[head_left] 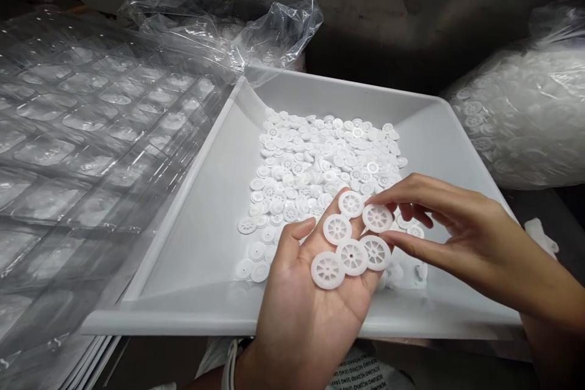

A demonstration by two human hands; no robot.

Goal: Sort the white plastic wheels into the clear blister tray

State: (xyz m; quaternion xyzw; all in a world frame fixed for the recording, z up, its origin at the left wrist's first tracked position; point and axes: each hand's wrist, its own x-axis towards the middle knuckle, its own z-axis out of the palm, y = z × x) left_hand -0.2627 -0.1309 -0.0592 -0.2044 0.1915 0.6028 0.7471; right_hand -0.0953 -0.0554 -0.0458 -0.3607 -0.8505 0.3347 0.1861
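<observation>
My left hand [315, 304] lies palm up over the near part of a grey-white plastic tray [196, 237]. Several small white spoked plastic wheels [328, 270] rest across its palm and fingers, spread in a loose cluster. From the right, my right hand [452, 237] reaches in, thumb and index finger closed at the edge of one spoked plastic wheel [378, 218] above the left fingers. Below both hands, a heap of similar white wheels [320, 158] covers the tray's floor.
To the left lie stacked clear plastic blister sheets [91, 134] with rows of pockets. Behind the tray sits an open clear plastic bag [219, 30]. A bulging clear bag of white parts [525, 109] stands at the right. The tray has raised sloping walls.
</observation>
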